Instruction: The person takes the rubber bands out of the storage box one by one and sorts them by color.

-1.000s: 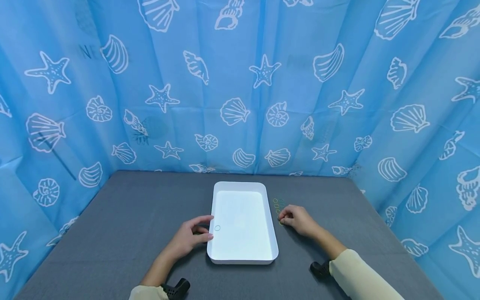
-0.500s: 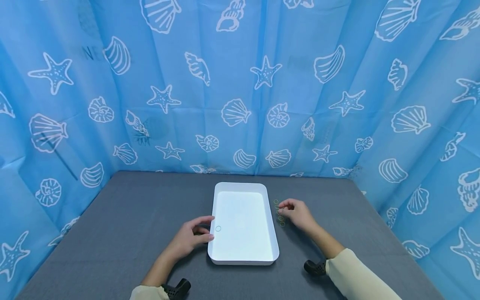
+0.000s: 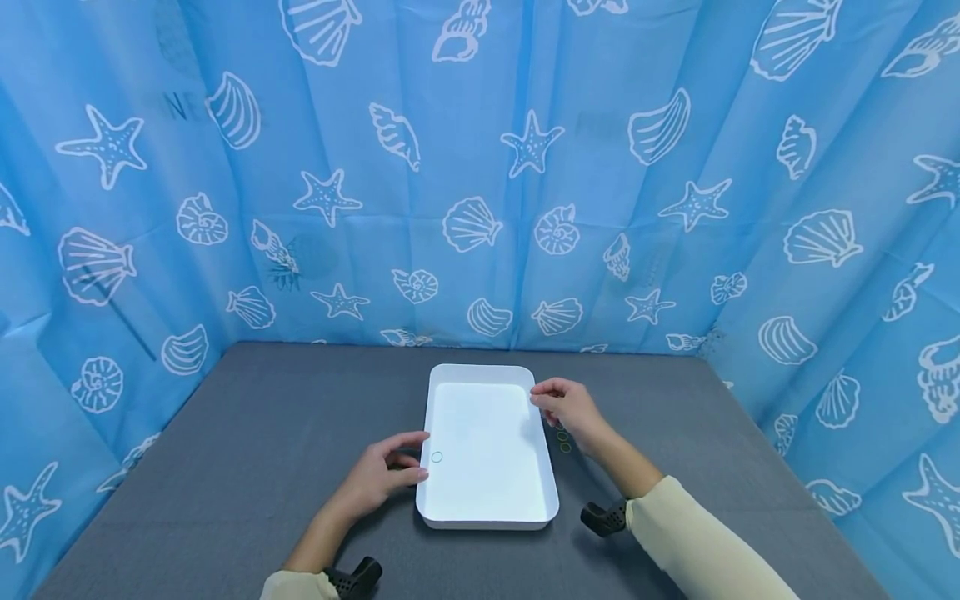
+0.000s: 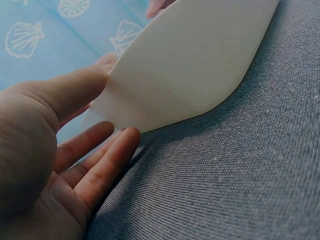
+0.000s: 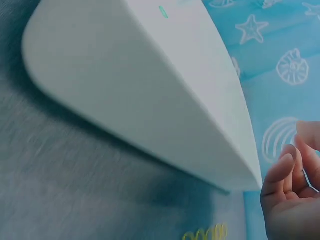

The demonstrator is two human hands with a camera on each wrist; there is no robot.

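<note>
A white rectangular tray [image 3: 487,450] lies on the grey cloth. My left hand [image 3: 375,475] holds its left rim, with the thumb over the edge and other fingers against the outer wall in the left wrist view. Over the tray's right rim, near the far corner, my right hand [image 3: 570,412] has thumb and fingertips together; a thin pale curve by the fingers in the right wrist view looks like a small ring [image 5: 310,181]. A teal ring [image 3: 432,457] lies inside the tray near the left wall. Several yellow rings [image 5: 215,233] lie right of the tray, partly hidden by the right hand.
Grey cloth [image 3: 300,417] covers the table around the tray. A blue curtain [image 3: 480,275] with white shell and starfish prints hangs behind and at both sides. Black wrist devices [image 3: 604,518] are worn on both wrists.
My right hand has lifted from the row of rings and moved left and away to the tray's right rim. The left hand stays on the tray.
</note>
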